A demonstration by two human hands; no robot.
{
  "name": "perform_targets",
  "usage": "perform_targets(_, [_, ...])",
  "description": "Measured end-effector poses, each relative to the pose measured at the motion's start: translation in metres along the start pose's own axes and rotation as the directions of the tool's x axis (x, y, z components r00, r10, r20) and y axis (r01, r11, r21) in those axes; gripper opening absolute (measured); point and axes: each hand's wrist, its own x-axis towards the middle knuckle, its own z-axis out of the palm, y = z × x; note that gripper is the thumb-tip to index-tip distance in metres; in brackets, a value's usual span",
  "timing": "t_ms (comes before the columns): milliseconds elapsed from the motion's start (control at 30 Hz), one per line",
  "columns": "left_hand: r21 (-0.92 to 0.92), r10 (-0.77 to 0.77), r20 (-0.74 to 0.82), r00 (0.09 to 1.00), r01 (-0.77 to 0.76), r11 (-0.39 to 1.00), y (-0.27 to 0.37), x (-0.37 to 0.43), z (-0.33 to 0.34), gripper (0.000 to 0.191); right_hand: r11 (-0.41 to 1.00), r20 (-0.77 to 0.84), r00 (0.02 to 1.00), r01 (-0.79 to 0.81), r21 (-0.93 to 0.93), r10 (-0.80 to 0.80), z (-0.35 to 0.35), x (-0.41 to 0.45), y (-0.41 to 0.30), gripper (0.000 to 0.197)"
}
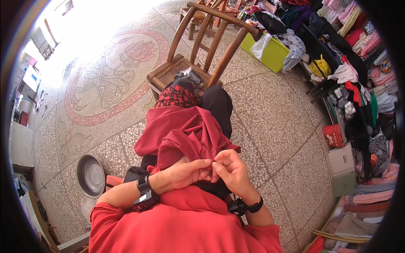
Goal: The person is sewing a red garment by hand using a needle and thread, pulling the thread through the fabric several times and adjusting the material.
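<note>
Across my lap lies a dark red ribbed cloth point(186, 132), gathered in folds. My left hand point(190, 172) pinches the cloth's edge between thumb and fingers. Close against it, my right hand point(230, 169) has its thumb and index finger together at the same edge, around something small and dark that is too small to make out. A red and black patterned fabric point(175, 96) covers my knee beyond the cloth. Both wrists bear black straps with small devices.
A wooden chair point(180, 68) stands just ahead, with a dark item in clear plastic on its seat. On the left, a metal basin point(91, 175) rests on the terrazzo floor. A lime-green bin point(265, 52) and heaps of clothes point(348, 76) line the right side.
</note>
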Motion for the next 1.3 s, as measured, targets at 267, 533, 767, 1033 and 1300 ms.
perform_targets(267, [-0.033, 0.040, -0.102, 0.994, -0.044, 0.998, 0.002, -0.004, 0.001, 0.029, 0.967, 0.195, 0.952, -0.210, -0.144, 0.236, -0.032, -0.003, -0.006, 0.015])
perform_targets(533, [-0.034, -0.001, -0.051, 0.999, 0.000, 0.999, -0.001, 0.000, -0.006, 0.025, 0.958, 0.067, 0.998, 0.005, -0.287, 0.015, -0.003, -0.003, -0.025, 0.033])
perform_targets(767, [0.119, -0.042, -0.142, 0.989, 0.059, 0.991, -0.004, -0.003, -0.011, 0.028, 0.705, 0.123, 0.955, 0.283, -0.650, -0.270, -0.002, 0.010, -0.019, 0.020])
perform_targets(1033, [0.125, 0.028, -0.179, 0.983, -0.006, 0.992, 0.003, -0.003, 0.006, 0.020, 0.738, 0.066, 0.873, 0.446, -0.506, -0.483, -0.001, 0.001, -0.040, 0.008])
perform_targets(1300, [-0.127, -0.024, -0.195, 0.981, -0.001, 0.992, 0.007, -0.002, 0.007, 0.017, 0.925, -0.207, 0.910, 0.377, 0.052, -0.359, -0.037, -0.040, -0.073, 0.012])
